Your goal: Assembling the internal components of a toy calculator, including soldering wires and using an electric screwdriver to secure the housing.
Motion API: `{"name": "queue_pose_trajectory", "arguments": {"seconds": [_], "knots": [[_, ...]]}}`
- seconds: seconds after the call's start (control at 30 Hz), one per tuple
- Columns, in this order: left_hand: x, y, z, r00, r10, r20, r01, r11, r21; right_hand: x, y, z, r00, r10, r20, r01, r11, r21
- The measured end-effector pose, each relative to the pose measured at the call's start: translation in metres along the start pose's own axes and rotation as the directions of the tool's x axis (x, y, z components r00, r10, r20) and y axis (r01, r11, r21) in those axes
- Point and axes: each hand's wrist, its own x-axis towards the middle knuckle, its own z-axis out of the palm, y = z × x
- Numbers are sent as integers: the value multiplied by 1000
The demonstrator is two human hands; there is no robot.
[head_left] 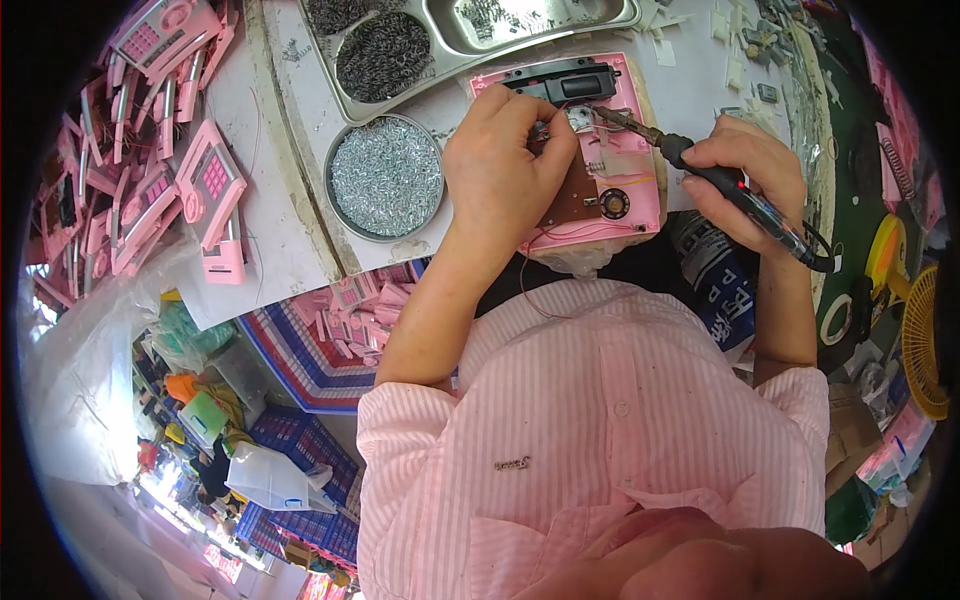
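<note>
A pink plastic housing (648,185) lies in front of me on the table with its inner side up. In it are a brown board (572,200), a long black part (575,82) along the far edge, a round black part (614,204) and thin wires. My right hand (745,170) grips a soldering iron (715,178), its tip reaching a small silvery part (580,118) near the housing's middle. Over the housing's left side my left hand (505,165) is closed, thumb and forefinger together close to the iron's tip. What they pinch is hidden.
A round tin (384,232) full of small metal pieces stands to the left. Behind it, a steel tray (455,75) holds dark springs. Pink housings (212,190) are heaped far left. Small white pieces (735,75) lie scattered far right. A yellow fan (925,340) stands at the right.
</note>
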Motion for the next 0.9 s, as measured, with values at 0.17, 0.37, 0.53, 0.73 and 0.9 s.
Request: {"name": "queue_pose_trajectory", "arguments": {"seconds": [0.17, 0.37, 0.53, 0.73, 0.9], "knots": [[0, -1, 0, 1000, 5, 2, -5, 1000, -1, 2, 1, 1, 1000, -2, 18, 1, 1000, 20], [0, -2, 3, 1000, 15, 0, -15, 1000, 28, 2, 3, 3, 999, 20, 47, -21, 1000, 19], [0, -3, 4, 999, 35, -15, -34, 999, 35, 6, 4, 4, 998, 19, 68, -20, 1000, 12], [1, -3, 4, 998, 52, -24, -51, 998, 47, 7, 7, 6, 998, 20, 59, -21, 1000, 20], [1, -3, 4, 999, 42, -20, -41, 998, 48, 7, 7, 5, 997, 40, 60, -42, 999, 24]]}}
